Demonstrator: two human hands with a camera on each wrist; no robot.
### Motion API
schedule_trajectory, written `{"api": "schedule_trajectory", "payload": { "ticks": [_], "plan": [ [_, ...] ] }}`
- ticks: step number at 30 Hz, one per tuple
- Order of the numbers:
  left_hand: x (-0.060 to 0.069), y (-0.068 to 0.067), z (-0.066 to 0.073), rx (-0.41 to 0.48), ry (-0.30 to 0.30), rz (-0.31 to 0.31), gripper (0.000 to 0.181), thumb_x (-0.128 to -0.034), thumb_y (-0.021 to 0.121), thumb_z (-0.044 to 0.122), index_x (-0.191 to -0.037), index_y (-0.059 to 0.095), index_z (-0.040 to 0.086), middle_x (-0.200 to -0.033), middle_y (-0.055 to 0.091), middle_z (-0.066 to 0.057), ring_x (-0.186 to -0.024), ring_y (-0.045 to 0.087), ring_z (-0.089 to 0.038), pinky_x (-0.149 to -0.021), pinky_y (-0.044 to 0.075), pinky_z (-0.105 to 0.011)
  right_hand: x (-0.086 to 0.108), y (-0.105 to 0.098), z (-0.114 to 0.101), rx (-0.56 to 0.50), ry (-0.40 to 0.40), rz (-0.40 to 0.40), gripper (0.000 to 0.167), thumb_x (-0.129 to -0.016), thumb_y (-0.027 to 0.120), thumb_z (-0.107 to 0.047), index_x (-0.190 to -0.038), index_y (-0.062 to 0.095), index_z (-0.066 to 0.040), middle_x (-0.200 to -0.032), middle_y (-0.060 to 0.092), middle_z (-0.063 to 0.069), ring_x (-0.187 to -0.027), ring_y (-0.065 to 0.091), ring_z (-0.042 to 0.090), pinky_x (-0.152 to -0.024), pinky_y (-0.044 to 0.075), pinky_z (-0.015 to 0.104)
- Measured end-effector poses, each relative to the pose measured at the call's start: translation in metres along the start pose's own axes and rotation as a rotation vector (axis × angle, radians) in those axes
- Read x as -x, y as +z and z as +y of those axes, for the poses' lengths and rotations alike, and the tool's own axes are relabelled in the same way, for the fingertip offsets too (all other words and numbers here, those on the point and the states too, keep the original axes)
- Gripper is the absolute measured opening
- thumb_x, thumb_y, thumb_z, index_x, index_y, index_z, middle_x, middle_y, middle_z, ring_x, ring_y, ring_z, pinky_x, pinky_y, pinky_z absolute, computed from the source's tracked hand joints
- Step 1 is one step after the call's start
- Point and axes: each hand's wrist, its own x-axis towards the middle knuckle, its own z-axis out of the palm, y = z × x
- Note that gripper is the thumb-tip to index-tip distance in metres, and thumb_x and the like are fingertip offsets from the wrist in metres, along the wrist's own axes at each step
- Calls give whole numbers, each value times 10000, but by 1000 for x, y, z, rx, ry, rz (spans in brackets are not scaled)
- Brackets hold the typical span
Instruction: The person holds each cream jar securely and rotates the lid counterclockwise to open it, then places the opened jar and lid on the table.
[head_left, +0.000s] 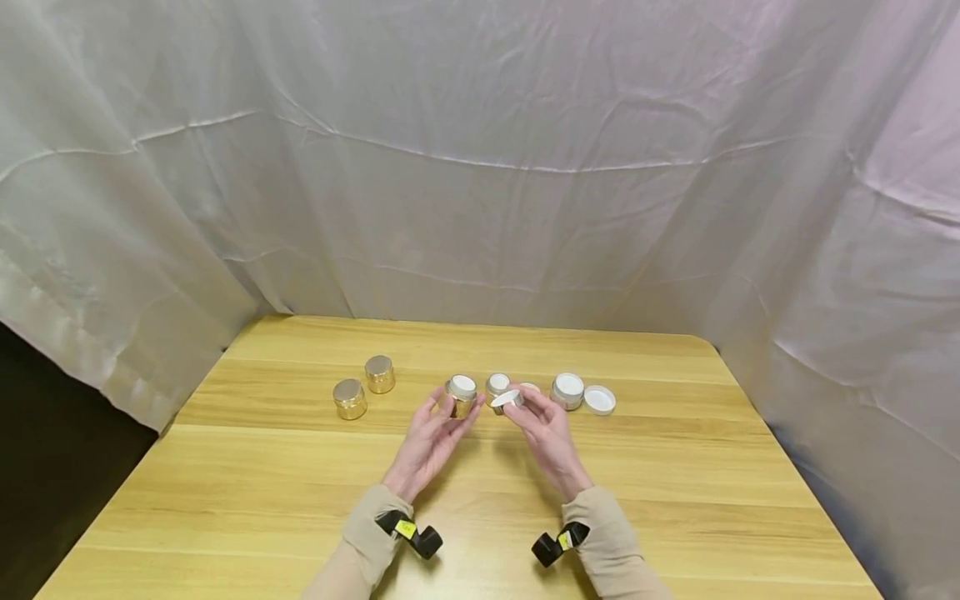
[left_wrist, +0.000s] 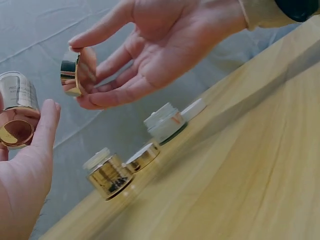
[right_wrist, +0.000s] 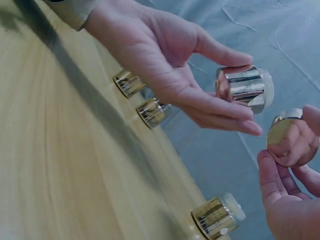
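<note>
My left hand [head_left: 427, 450] holds a gold cosmetic jar [head_left: 460, 407] between thumb and fingers, raised off the table. Its gold lid is off, and a white top shows at the mouth. In my right hand [head_left: 553, 442], thumb and fingertips pinch a gold jar lid [right_wrist: 292, 142], tilted and apart from the jar. The lid's pale inside faces up in the head view. Behind the hands stands another gold jar [left_wrist: 107, 176] with a white top, beside a loose gold lid [left_wrist: 143, 157] that my right hand partly hides in the head view.
Two lidded gold jars [head_left: 350, 400] stand on the left of the wooden table [head_left: 247, 483]. To the right are a pale jar [head_left: 567, 392] with a white top and a loose white lid [head_left: 599, 400]. A grey curtain [head_left: 480, 217] hangs behind the table.
</note>
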Motion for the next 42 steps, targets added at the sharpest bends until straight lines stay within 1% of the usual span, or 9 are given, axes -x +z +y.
{"api": "schedule_trajectory", "payload": {
  "ticks": [6, 10, 14, 17, 22, 25, 29, 36, 42],
  "plan": [
    [-1, -1, 5, 1, 9, 29, 354, -1021, 550, 77, -1346, 411, 74, -1503, 343, -209, -1379, 514, -349, -1175, 433, -314, 1, 4, 11, 143, 95, 11, 538, -852, 698, 38, -1347, 510, 134, -1218, 662, 87, -1000, 667, 73, -919, 571, 207],
    [-1, -2, 8, 1, 23, 45, 413, -1022, 549, 96, -1395, 373, 76, -1467, 393, -179, -1383, 515, -328, -1176, 427, -298, 2, 9, 21, 176, 158, -23, 596, -830, 715, 48, -1372, 482, 131, -1276, 650, 189, -1022, 677, 93, -934, 577, 221],
    [0, -2, 11, -19, 60, 73, 499, -1052, 487, 131, -1499, 293, 23, -1430, 471, -132, -1308, 597, -235, -1163, 437, -268, -1, 16, 32, 245, 184, -32, 577, -822, 707, 76, -1358, 499, 118, -1320, 600, 272, -1087, 671, 168, -974, 578, 258],
    [0, -3, 14, -49, 94, 97, 465, -1072, 434, 152, -1502, 328, 9, -1394, 533, -87, -1282, 612, -187, -1151, 451, -255, -6, 21, 40, 394, 149, -39, 527, -803, 727, 86, -1298, 549, 118, -1248, 638, 283, -1083, 680, 243, -959, 594, 302],
    [-2, -5, 15, -97, 140, 155, 288, -1082, 406, 203, -1289, 590, 123, -1284, 630, 0, -1221, 610, -116, -1116, 481, -216, -16, 29, 47, 851, -28, -96, 415, -772, 812, -32, -1139, 643, 62, -1061, 694, 202, -977, 649, 253, -876, 570, 335],
    [-3, -6, 16, -115, 149, 180, 283, -1081, 413, 238, -1258, 610, 137, -1260, 637, 14, -1192, 596, -98, -1092, 482, -195, -21, 35, 47, 1051, -71, -113, 383, -797, 821, -123, -1104, 638, 15, -1033, 649, 159, -954, 583, 242, -846, 528, 386],
    [-3, -8, 17, -122, 151, 190, 280, -1070, 446, 265, -1264, 608, 144, -1270, 627, 12, -1197, 581, -100, -1104, 469, -197, -27, 44, 46, 1160, -45, -110, 355, -844, 789, -172, -1099, 609, -3, -1039, 569, 156, -912, 544, 241, -825, 541, 418],
    [-2, -7, 18, -118, 159, 179, 262, -1062, 465, 259, -1222, 639, 148, -1268, 620, 3, -1195, 587, -105, -1115, 470, -204, -33, 52, 51, 1328, -101, -50, 413, -856, 791, -206, -1136, 595, 25, -1080, 532, 235, -796, 648, 372, -713, 603, 482],
    [-2, -7, 20, -121, 165, 163, 255, -1062, 465, 248, -1205, 656, 157, -1265, 626, 7, -1206, 583, -104, -1116, 467, -200, -34, 50, 57, 1341, -160, 21, 375, -848, 803, -189, -1093, 618, 26, -958, 626, 202, -806, 658, 377, -710, 592, 487]
  ]
}}
